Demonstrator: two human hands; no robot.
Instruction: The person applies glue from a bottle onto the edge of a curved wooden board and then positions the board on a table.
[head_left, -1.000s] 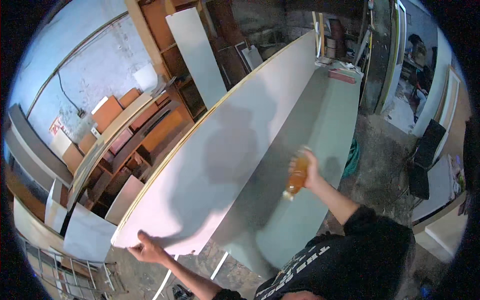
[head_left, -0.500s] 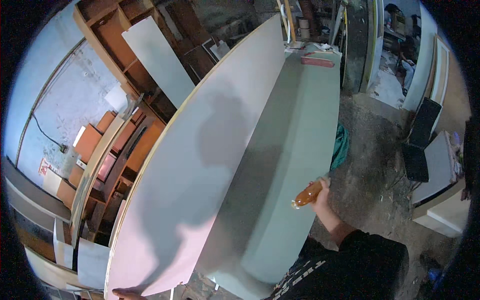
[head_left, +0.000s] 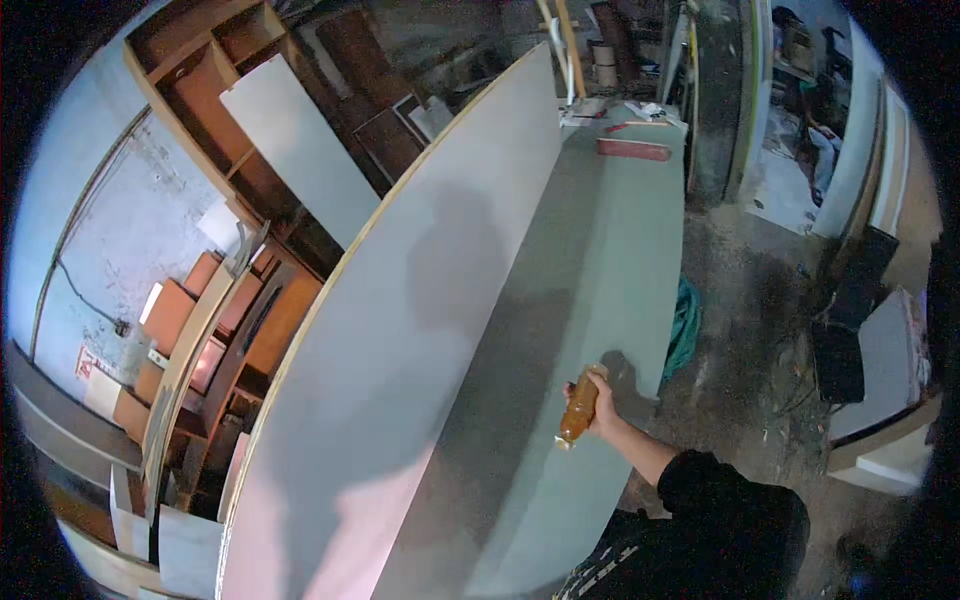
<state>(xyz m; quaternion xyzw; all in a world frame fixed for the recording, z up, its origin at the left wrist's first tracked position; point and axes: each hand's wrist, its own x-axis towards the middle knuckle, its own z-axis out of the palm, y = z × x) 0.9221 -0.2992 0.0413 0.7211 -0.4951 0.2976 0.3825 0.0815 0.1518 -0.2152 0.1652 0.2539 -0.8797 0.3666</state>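
From my remote seat, the head view shows a cluttered woodworking shop where a long pale laminate sheet (head_left: 400, 380) stands raised on its long edge, tilted up off a grey-green board (head_left: 610, 300) that lies flat on the surface and runs away toward the far wall. My right hand (head_left: 600, 405) is clenched around an amber squeeze bottle (head_left: 580, 408), nozzle pointing down at the near part of the board, close to its right-hand edge. My left hand is out of the picture, so I cannot tell whether it grips the raised sheet or hangs free. A red block (head_left: 633, 150) lies across the far end of the board beside some small loose items, and a teal cloth (head_left: 684, 325) lies on the dusty floor just beside the surface. Wooden shelving (head_left: 215, 330) and spare panels crowd the left. The risk I judge greatest is the raised sheet: nothing visible props it, and if its unseen support slips it could drop flat onto the board and my arm. The downturned bottle could also dribble its contents over the board's edge onto the floor, and sawdust from the shop may settle on whatever is laid down.
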